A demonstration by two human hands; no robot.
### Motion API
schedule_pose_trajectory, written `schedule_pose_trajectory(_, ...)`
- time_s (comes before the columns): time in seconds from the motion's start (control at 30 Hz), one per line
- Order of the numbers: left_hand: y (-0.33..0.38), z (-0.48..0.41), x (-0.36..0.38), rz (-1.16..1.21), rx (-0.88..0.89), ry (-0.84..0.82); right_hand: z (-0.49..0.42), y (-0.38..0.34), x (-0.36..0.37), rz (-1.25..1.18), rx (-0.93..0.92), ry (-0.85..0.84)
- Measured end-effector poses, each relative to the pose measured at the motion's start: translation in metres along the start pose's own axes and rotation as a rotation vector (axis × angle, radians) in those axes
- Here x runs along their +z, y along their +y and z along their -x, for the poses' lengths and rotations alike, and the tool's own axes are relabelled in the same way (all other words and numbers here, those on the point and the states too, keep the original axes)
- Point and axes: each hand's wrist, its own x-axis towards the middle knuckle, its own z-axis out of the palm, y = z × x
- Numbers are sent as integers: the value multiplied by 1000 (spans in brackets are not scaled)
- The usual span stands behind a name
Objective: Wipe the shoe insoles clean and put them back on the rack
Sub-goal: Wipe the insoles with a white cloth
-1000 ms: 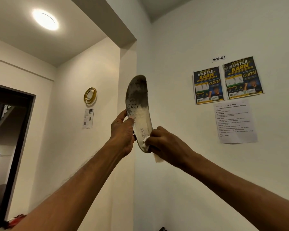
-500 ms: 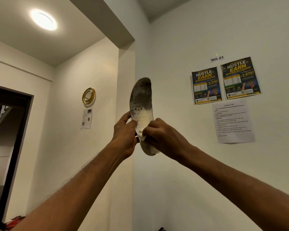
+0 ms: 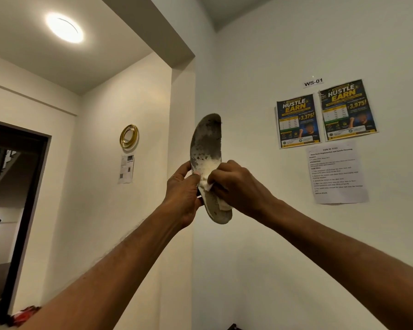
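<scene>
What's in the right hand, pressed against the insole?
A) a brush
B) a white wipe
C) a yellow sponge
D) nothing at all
B: the right hand pinches a white wipe against the pale middle of the insole, which the left hand grips upright.

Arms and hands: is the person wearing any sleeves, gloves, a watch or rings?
No sleeves reach into view: the left forearm and right forearm are bare to the picture's edge, with fine hair along the left one. The left hand and right hand wear no gloves, and no watch, bracelet or ring shows.
</scene>
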Motion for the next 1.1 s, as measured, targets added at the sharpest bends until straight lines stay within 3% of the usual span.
schedule_pose_trajectory(0.07,-2,-1,-1,21,-15,1,-3,1,-1,-5,0,2)
schedule_pose_trajectory(0.17,-4,1,1,33,-31,-16,-8,8,-5,-28,125,136)
schedule_pose_trajectory(0.3,-3,1,3,14,-20,-31,-7,0,-4,25,9,35)
schedule_pose_trajectory(0.4,-4,2,5,36,-36,-37,-11,9,-8,-6,139,163)
schedule_pose_trajectory(0.53,-4,2,6,24,-29,-47,-10,5,-5,11,68,55)
schedule_pose_trajectory(0.67,-6,2,6,36,-41,-55,-14,11,-12,-32,193,206)
schedule_pose_trajectory(0.8,-5,1,4,13,-27,-70,-16,4,-9,-4,52,81)
schedule_pose_trajectory(0.93,-6,2,3,30,-55,-88,-23,19,-15,-34,230,281)
schedule_pose_trajectory(1.03,-7,2,1,13,-55,-106,-22,13,-15,14,103,120)
schedule_pose_trajectory(1.1,-9,3,-1,9,-65,-117,-24,16,-18,2,128,163)
